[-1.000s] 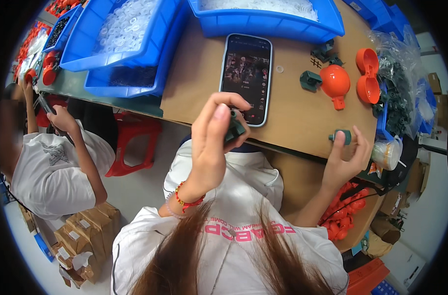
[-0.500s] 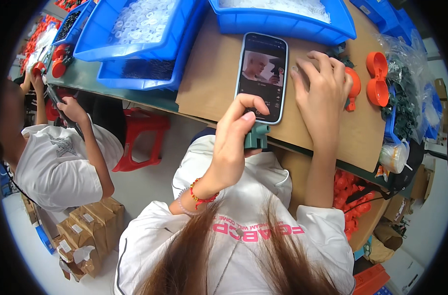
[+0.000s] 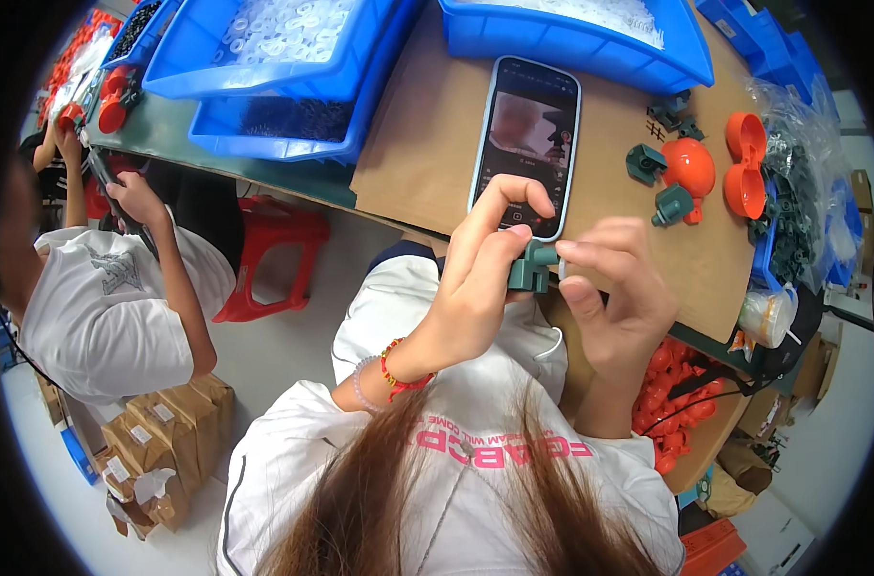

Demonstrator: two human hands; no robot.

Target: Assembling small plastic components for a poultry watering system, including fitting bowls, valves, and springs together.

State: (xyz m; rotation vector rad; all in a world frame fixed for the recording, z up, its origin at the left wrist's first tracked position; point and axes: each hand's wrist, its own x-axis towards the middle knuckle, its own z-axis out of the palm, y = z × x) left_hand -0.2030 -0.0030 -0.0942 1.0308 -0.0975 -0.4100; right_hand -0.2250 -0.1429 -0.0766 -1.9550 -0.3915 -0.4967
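Note:
Between the thumb and fingers of my left hand (image 3: 480, 264) is a small dark green plastic part (image 3: 531, 272) with a short round peg on its right side. My right hand (image 3: 614, 288) is slightly blurred, its fingertips close to that peg. A small pale disc (image 3: 562, 270), thin and seen edge-on, is pinched there at the end of the peg. Just beyond my hands a phone (image 3: 526, 144) in a light blue case lies face up with its screen lit. Right of the phone lie an orange plastic ball piece (image 3: 687, 171) and a green peg-ended part (image 3: 673, 204).
Blue bins (image 3: 293, 82) hold white rings and small black pieces; another bin (image 3: 590, 43) holds thin white pieces. An orange double-cup piece (image 3: 746, 165) lies beside bagged green parts (image 3: 792, 182). Orange pieces (image 3: 677, 403) sit below the table edge. A person (image 3: 120, 288) works at left near a red stool (image 3: 283, 259).
My right hand has come from the board beside the phone toward my left hand, now with a small pale disc at its fingertips. The left hand with the green part has shifted slightly right.

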